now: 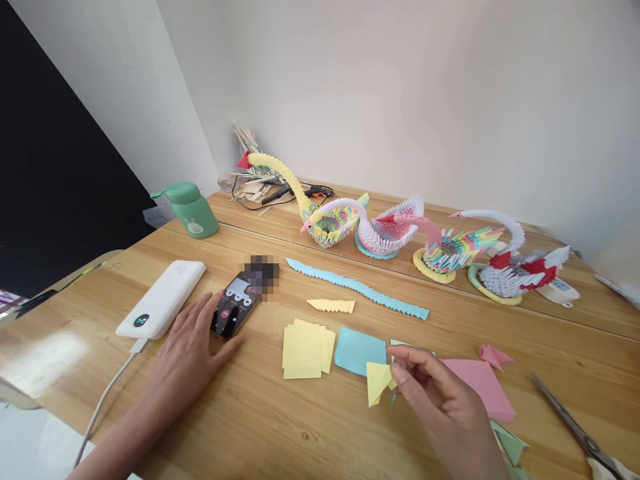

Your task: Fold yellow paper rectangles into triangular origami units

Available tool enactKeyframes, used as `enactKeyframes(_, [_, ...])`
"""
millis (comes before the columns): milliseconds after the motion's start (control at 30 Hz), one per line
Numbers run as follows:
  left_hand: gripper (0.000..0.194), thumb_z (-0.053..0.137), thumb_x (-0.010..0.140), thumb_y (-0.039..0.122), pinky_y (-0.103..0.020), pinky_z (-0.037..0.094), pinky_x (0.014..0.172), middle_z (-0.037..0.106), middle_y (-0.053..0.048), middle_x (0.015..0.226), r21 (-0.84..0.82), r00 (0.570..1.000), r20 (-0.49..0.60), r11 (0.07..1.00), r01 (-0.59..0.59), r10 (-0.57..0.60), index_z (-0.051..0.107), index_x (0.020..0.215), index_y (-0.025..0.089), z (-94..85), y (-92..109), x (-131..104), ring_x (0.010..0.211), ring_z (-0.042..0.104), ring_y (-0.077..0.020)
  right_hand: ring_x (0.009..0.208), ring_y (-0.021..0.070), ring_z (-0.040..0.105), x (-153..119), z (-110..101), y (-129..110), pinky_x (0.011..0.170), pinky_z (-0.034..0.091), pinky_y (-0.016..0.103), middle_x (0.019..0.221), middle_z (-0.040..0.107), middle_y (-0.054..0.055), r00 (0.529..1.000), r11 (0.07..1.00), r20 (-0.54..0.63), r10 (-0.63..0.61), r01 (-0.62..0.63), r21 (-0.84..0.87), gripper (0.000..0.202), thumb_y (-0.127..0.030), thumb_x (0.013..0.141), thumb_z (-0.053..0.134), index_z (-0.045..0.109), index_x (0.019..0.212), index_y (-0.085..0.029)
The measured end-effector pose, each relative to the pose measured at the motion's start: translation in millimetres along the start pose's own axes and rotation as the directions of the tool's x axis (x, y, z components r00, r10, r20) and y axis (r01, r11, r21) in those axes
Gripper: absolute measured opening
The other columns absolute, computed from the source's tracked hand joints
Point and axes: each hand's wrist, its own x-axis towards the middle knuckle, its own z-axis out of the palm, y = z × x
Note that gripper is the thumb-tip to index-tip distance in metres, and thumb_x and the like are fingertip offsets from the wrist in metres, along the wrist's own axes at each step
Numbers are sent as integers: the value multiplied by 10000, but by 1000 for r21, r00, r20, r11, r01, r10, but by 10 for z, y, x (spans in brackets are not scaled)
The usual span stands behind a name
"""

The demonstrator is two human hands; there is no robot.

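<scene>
My left hand [193, 347] lies on the table with its fingers stretched out, at the lower left edge of a smartphone [235, 307] whose lit screen shows a call. Between thumb and fingers of my right hand [440, 393] is a folded yellow paper piece [379, 383], held above the table. Behind it lie blue paper sheets [361, 350] and, to their left, a stack of yellow sheets [305, 350]. Pink sheets [483, 387] are partly covered by my right hand. Farther back are a short yellow folded-paper strip [331, 306] and a long blue one [357, 287].
Several folded-paper swans [385, 233] stand along the back. Scissors [575, 427] lie at the right, near a pink folded piece [495, 357] and green paper [510, 443]. At the left are a white power bank [163, 300] with a cable [107, 393] and a green bottle [193, 210].
</scene>
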Motion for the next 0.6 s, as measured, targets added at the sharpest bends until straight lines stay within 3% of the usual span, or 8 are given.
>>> enactKeyframes(200, [716,450,810,528,-449,372,990,463,-175,1311,5,998,36,998,58,-58,246,1372,135,-8,6,26,1206,440,-317,677,147,555,-6,5,-12,647,475,223,739,574,2,1000,1000,1,24,-24,18,224,-398,743,606,674,847,-211])
enactKeyframes(600, [712,459,811,522,-433,391,971,490,-187,1273,17,998,27,998,60,-61,265,1365,119,-20,13,30,1171,471,-320,660,148,543,-3,15,-16,635,470,230,709,557,0,1000,999,-13,12,-11,34,198,-370,731,612,682,825,-209])
